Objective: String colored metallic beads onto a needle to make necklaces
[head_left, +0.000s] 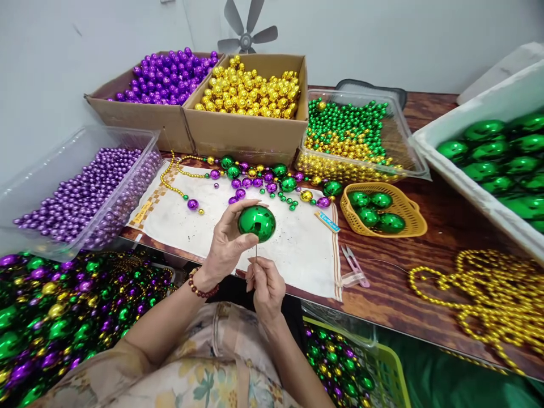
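Note:
My left hand (229, 241) grips a large shiny green ball (257, 222) between thumb and fingers, above a white cloth (297, 249). Just below the ball, my right hand (266, 285) pinches a thin needle (256, 251) that points up at the ball's underside. Whether its tip is inside the ball I cannot tell. Behind the ball, purple, green and gold beads (272, 184) lie on the cloth, some of them on a string of small gold beads (172, 184) at the left.
Cardboard boxes hold purple beads (170, 76) and gold beads (250, 90). An orange basket (348, 224) with green balls and pink-handled snips (357, 269) are on the right, near gold bead strands (501, 300). Clear bins (140, 133) and a white foam box (429, 136) flank the cloth.

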Demonstrator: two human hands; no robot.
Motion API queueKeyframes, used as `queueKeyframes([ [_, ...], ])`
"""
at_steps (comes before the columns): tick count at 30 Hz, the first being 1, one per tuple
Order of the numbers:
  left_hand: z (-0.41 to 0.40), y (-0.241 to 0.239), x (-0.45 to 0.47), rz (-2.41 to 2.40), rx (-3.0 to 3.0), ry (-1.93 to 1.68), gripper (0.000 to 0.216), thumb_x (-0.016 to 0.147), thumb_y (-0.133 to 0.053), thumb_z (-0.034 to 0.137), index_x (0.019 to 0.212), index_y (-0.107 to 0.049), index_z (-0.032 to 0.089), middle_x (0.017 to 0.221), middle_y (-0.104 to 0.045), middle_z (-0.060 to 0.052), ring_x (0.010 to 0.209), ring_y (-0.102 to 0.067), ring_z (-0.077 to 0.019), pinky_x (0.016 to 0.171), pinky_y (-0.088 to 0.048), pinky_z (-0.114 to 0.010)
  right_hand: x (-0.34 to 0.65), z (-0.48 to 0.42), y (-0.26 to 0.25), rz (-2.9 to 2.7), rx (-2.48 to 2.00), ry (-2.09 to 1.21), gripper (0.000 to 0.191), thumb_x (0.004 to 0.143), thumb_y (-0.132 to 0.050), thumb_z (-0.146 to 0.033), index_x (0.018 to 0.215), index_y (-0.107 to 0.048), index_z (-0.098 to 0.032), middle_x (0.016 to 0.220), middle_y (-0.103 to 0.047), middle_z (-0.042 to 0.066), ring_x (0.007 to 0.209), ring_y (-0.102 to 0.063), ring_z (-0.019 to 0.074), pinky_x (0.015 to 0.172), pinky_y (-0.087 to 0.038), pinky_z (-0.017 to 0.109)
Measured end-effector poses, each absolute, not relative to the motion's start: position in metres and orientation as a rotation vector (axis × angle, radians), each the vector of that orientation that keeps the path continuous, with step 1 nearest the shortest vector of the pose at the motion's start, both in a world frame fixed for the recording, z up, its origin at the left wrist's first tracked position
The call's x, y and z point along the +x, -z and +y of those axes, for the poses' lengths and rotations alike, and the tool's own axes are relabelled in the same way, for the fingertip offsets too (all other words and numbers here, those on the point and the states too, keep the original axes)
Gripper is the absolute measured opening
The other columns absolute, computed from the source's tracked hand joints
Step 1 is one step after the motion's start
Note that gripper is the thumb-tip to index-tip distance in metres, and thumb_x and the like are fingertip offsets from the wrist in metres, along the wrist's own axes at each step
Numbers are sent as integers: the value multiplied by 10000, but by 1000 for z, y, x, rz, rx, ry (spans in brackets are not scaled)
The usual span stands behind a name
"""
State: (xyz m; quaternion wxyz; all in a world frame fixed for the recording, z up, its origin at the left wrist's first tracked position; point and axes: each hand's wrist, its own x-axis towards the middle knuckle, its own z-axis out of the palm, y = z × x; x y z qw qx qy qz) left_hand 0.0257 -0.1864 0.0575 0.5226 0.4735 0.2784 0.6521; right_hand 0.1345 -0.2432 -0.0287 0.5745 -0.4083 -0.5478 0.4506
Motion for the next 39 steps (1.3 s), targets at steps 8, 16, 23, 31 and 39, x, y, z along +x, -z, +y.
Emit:
queueKeyframes([
  [8,-185,-53,24,656,1331,-1585,549,799,-784,495,1278,-608,291,1259,-617,-76,1108,-637,-217,874,-591,-309,135,-244,37,-1407,-903,-940,194,1031,-449,-202,1075,-638,-195,634,-580,-56,397,-492,60,433,-415,205],
  [16,-184,-38,33,880,1215,-1709,504,779,-817,434,1197,-592,268,1142,-594,-38,928,-607,-125,789,-550,-217,141,-245,45,-1431,-970,-873,202,1035,-422,-172,1063,-622,-185,575,-523,-80,381,-462,60,434,-392,207],
  [23,-175,-35,35,862,1122,-1544,513,787,-793,503,1206,-606,273,1113,-612,-44,926,-611,-146,825,-561,-279,147,-239,47,-1503,-965,-835,204,1026,-416,-153,1085,-609,-185,599,-536,-74,379,-451,59,437,-392,208],
  [31,-125,-27,46,995,1081,-1596,448,813,-772,453,1174,-581,269,1153,-595,-48,955,-616,-151,832,-565,-311,205,-232,60,-1552,-1159,-815,179,989,-493,-194,1029,-667,-193,626,-590,-35,464,-534,92,485,-428,223],
  [39,-53,5,95,1154,2114,-1102,468,868,-716,461,1255,-581,235,1226,-571,-100,1143,-583,-247,980,-521,-438,224,-238,72,-791,-1273,-974,221,1012,-504,-360,1014,-642,-188,658,-551,-51,387,-485,51,382,-382,170],
])
